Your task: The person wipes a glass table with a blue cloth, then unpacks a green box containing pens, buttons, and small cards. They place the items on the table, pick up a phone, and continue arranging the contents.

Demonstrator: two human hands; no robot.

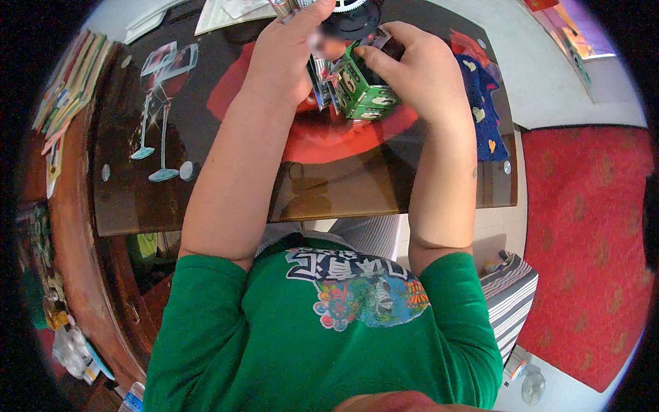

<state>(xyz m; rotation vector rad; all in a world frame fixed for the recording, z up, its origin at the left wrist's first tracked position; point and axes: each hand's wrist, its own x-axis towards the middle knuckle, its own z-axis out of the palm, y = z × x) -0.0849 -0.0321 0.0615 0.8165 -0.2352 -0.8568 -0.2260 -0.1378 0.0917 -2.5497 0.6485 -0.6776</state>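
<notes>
A small green printed box (366,98), seemingly of card, is held above the glass tabletop at the top of the view. My right hand (419,67) grips it, with the thumb over its upper edge and the fingers behind. On the box's other side, my left hand (285,59) is curled around a printed piece (282,9) that the picture's top edge cuts off. Beyond the box, between my hands, is a round black part with a white toothed gear (352,6). Striped and printed flat pieces (320,85) stand along the box's left side. A blurred patch hides some detail there.
The dark glass-topped table (340,198) bears printed wine glasses (163,129) and a red shape. Dark blue patterned cloth (481,113) lies at the right. Stacked books (72,82) stand at the left. A red covered surface (582,247) and a striped box (509,298) are to the right.
</notes>
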